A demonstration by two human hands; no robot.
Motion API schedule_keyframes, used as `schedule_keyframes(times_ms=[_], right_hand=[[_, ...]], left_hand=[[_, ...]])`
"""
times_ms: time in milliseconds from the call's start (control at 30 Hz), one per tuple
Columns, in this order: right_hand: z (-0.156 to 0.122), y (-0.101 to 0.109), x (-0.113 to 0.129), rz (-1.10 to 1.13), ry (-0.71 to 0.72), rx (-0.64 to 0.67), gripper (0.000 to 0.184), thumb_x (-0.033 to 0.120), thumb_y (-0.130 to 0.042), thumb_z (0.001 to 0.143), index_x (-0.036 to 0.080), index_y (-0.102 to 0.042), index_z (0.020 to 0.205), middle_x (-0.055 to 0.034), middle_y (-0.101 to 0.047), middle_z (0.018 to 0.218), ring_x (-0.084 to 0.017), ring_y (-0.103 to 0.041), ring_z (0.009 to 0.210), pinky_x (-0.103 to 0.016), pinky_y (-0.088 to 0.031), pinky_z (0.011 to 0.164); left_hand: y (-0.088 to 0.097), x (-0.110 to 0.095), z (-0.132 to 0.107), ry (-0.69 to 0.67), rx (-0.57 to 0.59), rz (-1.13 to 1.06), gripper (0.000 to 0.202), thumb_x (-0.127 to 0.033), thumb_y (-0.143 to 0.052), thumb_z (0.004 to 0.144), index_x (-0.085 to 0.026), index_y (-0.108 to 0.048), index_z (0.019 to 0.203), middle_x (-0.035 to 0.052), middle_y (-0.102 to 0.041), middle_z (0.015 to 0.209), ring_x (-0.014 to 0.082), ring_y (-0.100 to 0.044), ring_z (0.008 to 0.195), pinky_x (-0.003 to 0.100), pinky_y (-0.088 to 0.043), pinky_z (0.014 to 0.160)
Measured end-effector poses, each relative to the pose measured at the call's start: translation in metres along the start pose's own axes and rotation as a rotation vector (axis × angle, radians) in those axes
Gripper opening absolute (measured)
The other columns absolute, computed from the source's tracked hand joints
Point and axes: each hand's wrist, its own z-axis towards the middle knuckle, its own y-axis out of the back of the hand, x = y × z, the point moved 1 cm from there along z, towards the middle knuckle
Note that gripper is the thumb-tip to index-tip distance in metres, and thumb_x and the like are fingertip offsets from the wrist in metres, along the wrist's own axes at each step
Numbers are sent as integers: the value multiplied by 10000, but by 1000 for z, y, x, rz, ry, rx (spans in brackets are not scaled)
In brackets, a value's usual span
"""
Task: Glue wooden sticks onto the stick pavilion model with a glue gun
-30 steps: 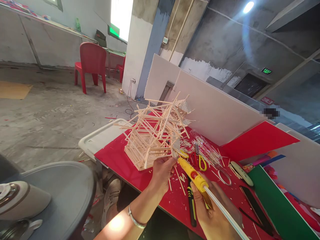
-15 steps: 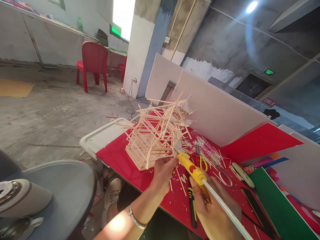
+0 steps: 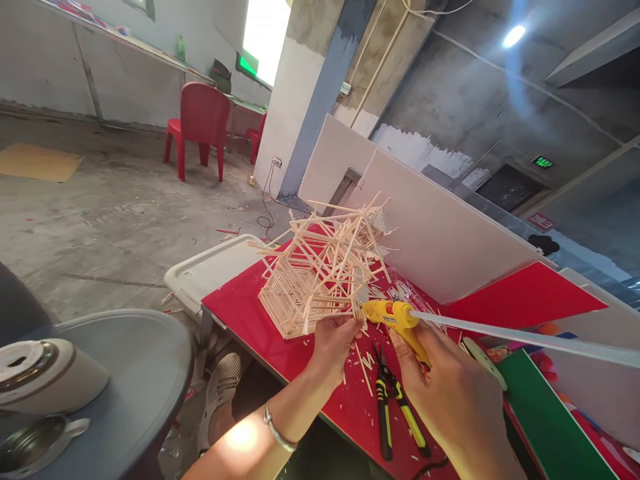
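Observation:
A house-like model of thin wooden sticks [image 3: 323,267] stands tilted on the red table top [image 3: 240,317]. My left hand [image 3: 333,347] pinches its lower right corner and holds it up. My right hand [image 3: 450,393] is closed round a yellow glue gun [image 3: 395,315] with a long clear glue stick [image 3: 525,339] sticking out to the right. The gun's nozzle touches the model's corner just above my left fingers.
Yellow-and-black pliers [image 3: 385,413] lie on the red top between my hands, among loose sticks. White boards [image 3: 440,240] stand behind the model. A white tray [image 3: 210,270] sits at the table's left end. A grey round stool [image 3: 125,380] with a mug is at left.
My right hand has swung the glue gun from pointing up-left to lying almost level, its glue stick now out to the right. The view shifted slightly; the left hand stays on the model.

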Motion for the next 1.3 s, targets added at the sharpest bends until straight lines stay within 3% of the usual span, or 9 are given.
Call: schedule_keyframes(times_ms=[300,667,1300], right_hand=[[34,12,-7,-45,22,188,268,398,-488,920,233,-686,996,-28,-733,756,-186,-652,573,-277,-368,470],[53,19,-3,-68,52,268,230,382,-482,906,261,-677,916,-8,-714,652,-202,-668,558,-279,-337,453],[58,17,-11,-19,15,277,276,399,-471,904,244,-696,867,-21,-686,574,-208,-652,504,-274,-316,422]], left_hand=[[2,-1,-1,-4,3,29,210,-259,-688,632,-173,-571,481,-28,-484,463,74,-351,436,234,-206,445],[2,2,3,-13,5,17,245,-301,-715,614,-175,-559,475,-29,-470,461,78,-353,442,240,-209,454],[3,1,1,-20,8,24,236,-299,-735,622,-166,-585,497,-14,-507,491,75,-367,444,238,-203,446]])
